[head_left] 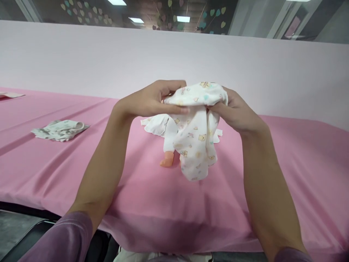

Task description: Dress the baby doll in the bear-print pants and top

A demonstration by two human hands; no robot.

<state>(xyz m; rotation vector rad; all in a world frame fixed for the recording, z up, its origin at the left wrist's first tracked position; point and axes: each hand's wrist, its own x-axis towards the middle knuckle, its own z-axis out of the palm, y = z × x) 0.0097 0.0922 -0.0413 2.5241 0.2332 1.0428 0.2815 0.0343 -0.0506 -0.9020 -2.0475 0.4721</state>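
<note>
A white baby garment [195, 142] printed with small bears hangs above the pink table [300, 163]. My left hand [152, 100] pinches its upper left edge, fingers closed on the cloth. My right hand [236, 109] grips the upper right edge, fingers also closed on it. Under the cloth sits a baby doll, mostly hidden; one orange foot [167, 160] and a white-sleeved limb [170, 136] show below my left hand.
A folded grey-patterned garment [60, 130] lies on the table to the left. A pale flat item [11, 95] sits at the far left edge. A white wall [81, 58] rises behind the table. A dark chair part [27, 236] shows at bottom left.
</note>
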